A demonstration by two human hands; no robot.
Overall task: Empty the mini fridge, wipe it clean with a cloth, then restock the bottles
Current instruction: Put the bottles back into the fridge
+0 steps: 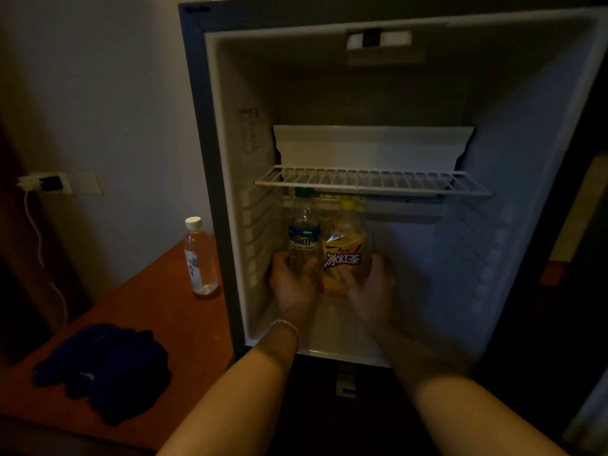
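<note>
Both hands, left hand [292,284] on water bottle [304,235], right hand [370,291] on tea bottle [345,255] (inside the mini fridge [526,225]).

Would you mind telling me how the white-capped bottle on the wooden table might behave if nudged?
The white-capped bottle stands tall and narrow, so it would probably tip rather than slide. It looks nearly full of clear liquid, so likely fairly heavy. Once down, its round body would probably roll on the table.
</note>
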